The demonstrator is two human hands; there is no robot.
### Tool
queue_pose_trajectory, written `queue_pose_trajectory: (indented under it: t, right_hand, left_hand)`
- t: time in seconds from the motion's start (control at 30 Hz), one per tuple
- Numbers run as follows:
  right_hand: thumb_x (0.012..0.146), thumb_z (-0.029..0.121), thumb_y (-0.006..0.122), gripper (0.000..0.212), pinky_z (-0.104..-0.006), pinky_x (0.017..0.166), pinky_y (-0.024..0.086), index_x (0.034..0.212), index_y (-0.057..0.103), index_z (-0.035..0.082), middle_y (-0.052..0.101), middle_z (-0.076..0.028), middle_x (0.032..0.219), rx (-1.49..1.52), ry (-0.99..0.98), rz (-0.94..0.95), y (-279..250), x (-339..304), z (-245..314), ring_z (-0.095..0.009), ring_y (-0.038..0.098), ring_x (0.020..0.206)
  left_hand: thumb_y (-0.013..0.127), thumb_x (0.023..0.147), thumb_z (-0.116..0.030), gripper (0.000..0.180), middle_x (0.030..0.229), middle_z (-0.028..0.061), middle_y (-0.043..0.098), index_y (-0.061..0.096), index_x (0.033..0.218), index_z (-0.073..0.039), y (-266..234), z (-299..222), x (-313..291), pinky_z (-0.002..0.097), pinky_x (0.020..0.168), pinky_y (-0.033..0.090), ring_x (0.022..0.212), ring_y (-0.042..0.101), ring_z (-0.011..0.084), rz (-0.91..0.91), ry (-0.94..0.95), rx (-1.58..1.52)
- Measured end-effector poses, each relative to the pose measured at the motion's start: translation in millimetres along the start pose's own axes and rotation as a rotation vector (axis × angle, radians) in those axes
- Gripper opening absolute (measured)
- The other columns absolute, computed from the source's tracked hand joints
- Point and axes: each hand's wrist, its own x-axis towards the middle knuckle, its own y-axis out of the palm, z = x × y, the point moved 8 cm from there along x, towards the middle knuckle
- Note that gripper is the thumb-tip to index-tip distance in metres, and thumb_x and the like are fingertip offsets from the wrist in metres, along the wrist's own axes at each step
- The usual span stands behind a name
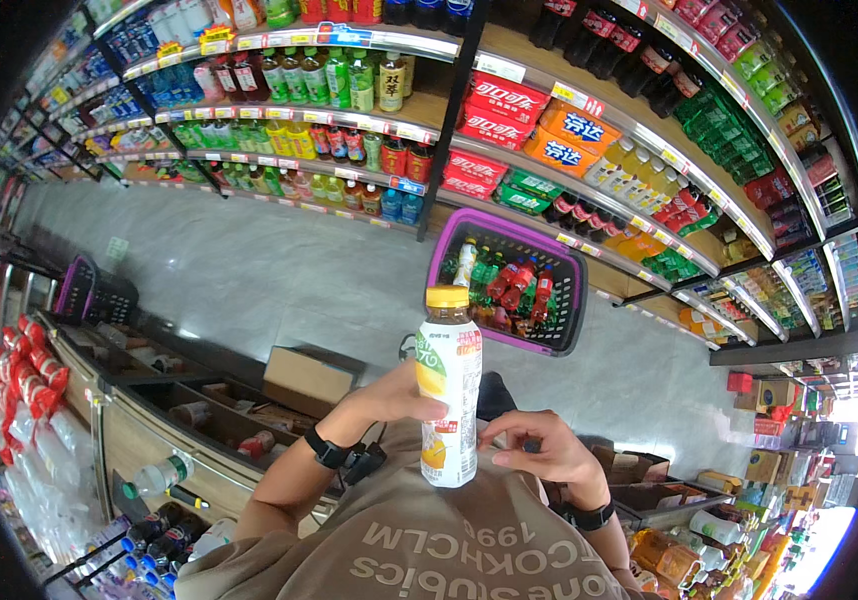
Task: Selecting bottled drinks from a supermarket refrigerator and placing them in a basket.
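A juice drink bottle (461, 400) with a yellow cap and a white and yellow label stands upright in front of my chest. Wrapped round its left side is my left hand (394, 398), closed, with the thumb across the label. My right hand (547, 450) hovers beside the bottle's lower right side, fingers loosely bent and apart, holding nothing. Whether its fingertips touch the label is hard to make out. Beyond the bottle, a black basket with a purple rim (577, 290) sits on the floor and holds several red, green and white-labelled bottles.
Shelves of drinks (299, 120) run along the far side, with red multipacks (499, 105) and orange packs (569, 135). At left are a wooden counter (164, 450), an open cardboard box (309, 378) and another basket (99, 290). More cartons (634, 465) stand at right.
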Motion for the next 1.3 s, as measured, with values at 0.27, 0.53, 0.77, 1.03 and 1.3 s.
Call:
queue_pose_trajectory:
  t: [0.27, 0.53, 0.77, 1.03, 1.3]
  right_hand:
    - [0.085, 0.029, 0.088, 0.042, -0.0236, 0.058, 0.04, 0.105, 0.068, -0.002, 0.066, 0.0, 0.078, -0.011, 0.151, 0.143, 0.4, -4.6, -36.8, -0.003, 0.05, 0.067]
    - [0.077, 0.04, 0.093, 0.067, -0.0263, 0.06, 0.043, 0.121, 0.067, -0.004, 0.068, 0.0, 0.08, 0.146, -0.042, 0.156, -6.7, -4.2, -25.5, -0.007, 0.049, 0.068]
    - [0.068, 0.035, 0.098, 0.087, -0.0369, 0.095, 0.053, 0.137, 0.058, 0.002, 0.067, -0.012, 0.128, 0.123, -0.031, 0.076, -17.1, -8.0, -12.7, -0.022, 0.064, 0.113]
    - [0.069, 0.02, 0.098, 0.08, -0.0393, 0.104, 0.051, 0.136, 0.058, 0.004, 0.067, -0.011, 0.131, 0.154, 0.019, 0.195, -12.5, -8.8, -1.2, -0.023, 0.063, 0.12]
    - [0.073, 0.01, 0.095, 0.067, -0.0367, 0.101, 0.053, 0.131, 0.061, 0.003, 0.069, -0.008, 0.125, 0.169, 0.014, 0.064, -17.1, -20.9, -3.3, -0.019, 0.065, 0.116]
  left_hand:
    - [0.078, 0.089, -0.03, 0.055, 0.125, 0.0082, 0.068, 0.061, 0.132, 0.0, 11.5, -7.1, 5.8, 0.036, 0.099, 0.05, 0.116, 0.063, 0.018, -0.002, 0.033, 0.064]
    - [0.08, 0.091, -0.026, 0.045, 0.117, 0.0097, 0.074, 0.068, 0.124, 0.001, 63.2, -30.7, 34.6, 0.0331, 0.091, 0.054, 0.106, 0.067, 0.016, 0.143, 0.095, 0.296]
    - [0.074, 0.094, -0.038, 0.043, 0.097, 0.0116, 0.077, 0.073, 0.119, -0.003, 76.3, -31.5, 43.3, 0.0319, 0.077, 0.054, 0.085, 0.072, 0.0183, 0.237, -0.045, 0.588]
    - [0.075, 0.092, -0.043, 0.047, 0.09, 0.0113, 0.077, 0.073, 0.119, -0.005, 83.2, -17.5, 50.2, 0.0347, 0.07, 0.053, 0.076, 0.072, 0.0209, 0.282, -0.301, 0.682]
    - [0.076, 0.091, -0.041, 0.043, 0.093, 0.0167, 0.075, 0.073, 0.116, -0.007, 95.3, -35.9, 58.9, 0.0384, 0.069, 0.053, 0.076, 0.072, 0.0287, 0.313, -0.13, 0.849]
